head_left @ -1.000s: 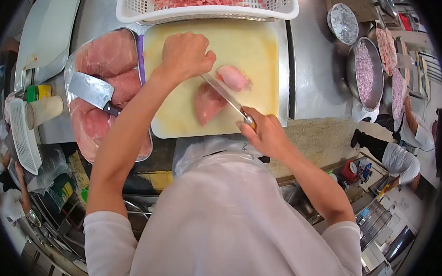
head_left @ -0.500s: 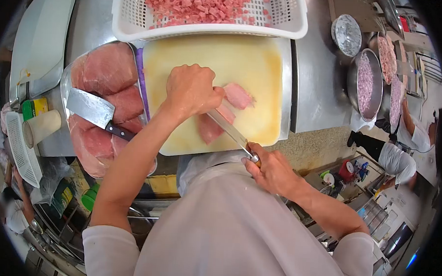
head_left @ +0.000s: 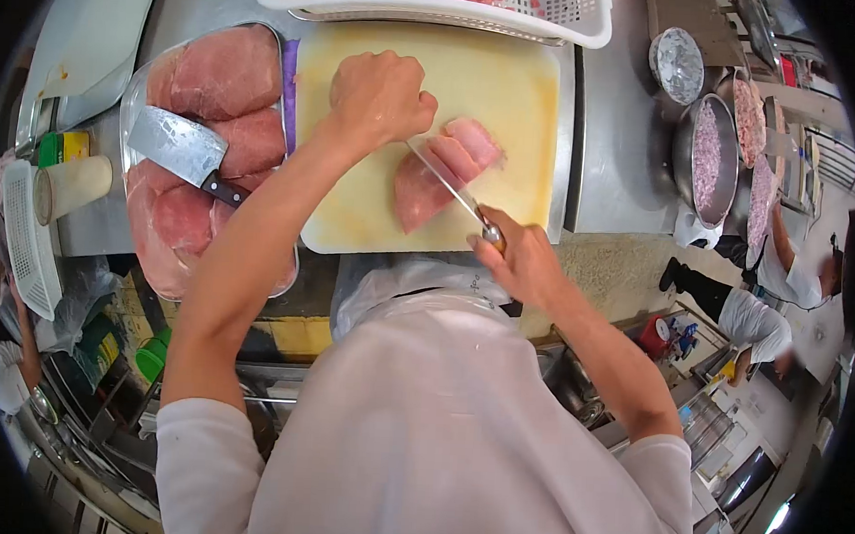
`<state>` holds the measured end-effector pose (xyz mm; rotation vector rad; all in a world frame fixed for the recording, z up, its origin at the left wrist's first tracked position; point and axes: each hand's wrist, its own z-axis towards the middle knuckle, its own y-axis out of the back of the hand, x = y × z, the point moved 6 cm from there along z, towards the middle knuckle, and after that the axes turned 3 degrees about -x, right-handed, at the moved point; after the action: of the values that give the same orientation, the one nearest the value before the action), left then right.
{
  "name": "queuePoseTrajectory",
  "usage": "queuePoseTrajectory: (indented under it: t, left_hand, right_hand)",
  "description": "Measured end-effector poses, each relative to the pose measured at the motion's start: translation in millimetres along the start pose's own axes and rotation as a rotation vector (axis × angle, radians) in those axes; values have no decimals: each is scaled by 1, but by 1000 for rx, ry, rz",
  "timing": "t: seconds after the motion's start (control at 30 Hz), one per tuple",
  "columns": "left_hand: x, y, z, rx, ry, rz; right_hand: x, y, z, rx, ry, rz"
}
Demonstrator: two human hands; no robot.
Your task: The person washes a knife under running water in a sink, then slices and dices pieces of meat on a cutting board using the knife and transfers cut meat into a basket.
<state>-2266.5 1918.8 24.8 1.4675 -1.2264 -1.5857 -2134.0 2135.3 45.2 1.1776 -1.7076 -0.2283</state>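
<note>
My right hand (head_left: 521, 257) is wrapped round the handle of a long knife (head_left: 447, 184), its blade slanting up and left across raw meat. The larger meat piece (head_left: 419, 195) lies on the near side of the blade. Pink slices (head_left: 475, 143) lean together on the far side. My left hand (head_left: 382, 98) is closed, knuckles up, over the knife's tip end. Its fingers hide whatever they may hold. Under all this is a yellowed white cutting board (head_left: 353, 227).
A tray of large raw meat pieces (head_left: 216, 76) with a cleaver (head_left: 177, 146) on top stands at left. Behind the board is a white perforated basket (head_left: 562, 27) of diced meat. Metal bowls (head_left: 707, 160) stand at right, with a person (head_left: 754, 319) beyond.
The view has shifted, so the board and basket sit higher. A slice that lay apart beyond the blade now has another slice beside it. Both hands keep their closed grip.
</note>
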Motion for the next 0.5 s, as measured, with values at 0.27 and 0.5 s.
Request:
queuePoseTrajectory:
  t: [0.27,0.5]
  left_hand:
    - [-39,9,-24,128,-67,-68]
    - [-10,-7,-7,217,18,-123]
  right_hand:
    - [12,10,-63,30,-79,-21]
    - [26,3,-37,162,-176,-54]
